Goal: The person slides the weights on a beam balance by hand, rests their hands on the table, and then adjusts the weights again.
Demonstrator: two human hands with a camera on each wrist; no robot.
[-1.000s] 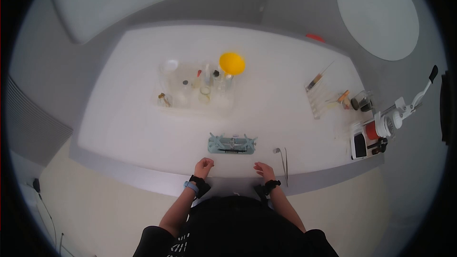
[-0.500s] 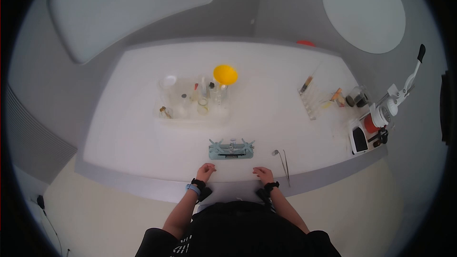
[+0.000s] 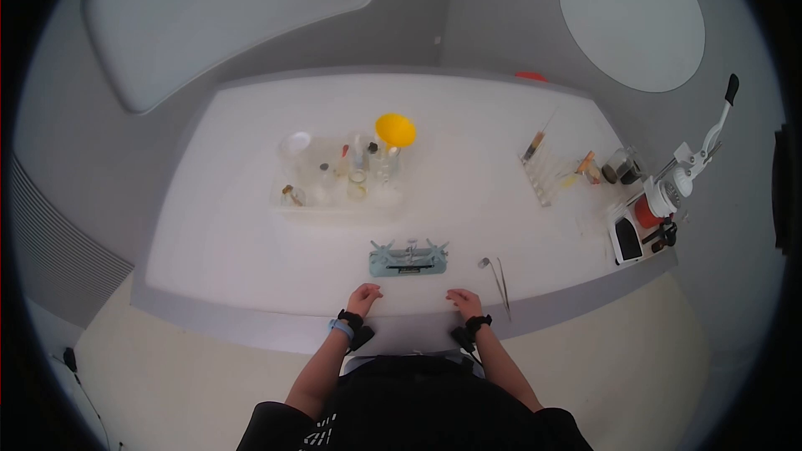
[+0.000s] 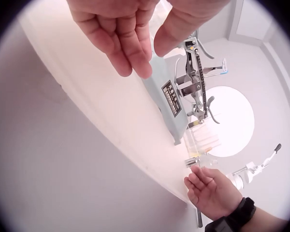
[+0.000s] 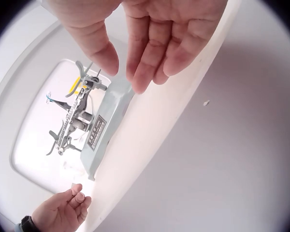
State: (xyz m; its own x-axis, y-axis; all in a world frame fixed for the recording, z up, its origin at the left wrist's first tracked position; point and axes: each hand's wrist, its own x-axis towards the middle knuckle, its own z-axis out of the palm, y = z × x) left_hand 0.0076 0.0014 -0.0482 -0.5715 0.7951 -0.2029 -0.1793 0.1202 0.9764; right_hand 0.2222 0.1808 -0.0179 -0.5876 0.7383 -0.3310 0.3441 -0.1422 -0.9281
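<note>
A pale blue-green balance scale with a graduated beam and two cross-shaped pan holders stands near the table's front edge. No pans sit on these holders. My left hand is just in front of its left end, holding nothing, with loosely bent fingers. The right hand is held likewise before the right end, its fingers relaxed and apart from the scale. To the right of the scale lie metal tweezers and a small silvery cylinder.
Further back on the left, a clear plastic tray holds several bottles, with a yellow funnel at its back right. A clear rack and glass jars stand at right, near a white lever press and a black-topped device.
The head view has tilted up and turned slightly, so the table shifts in the picture. Both hands stay near the front edge, and the scale stands where it stood.
</note>
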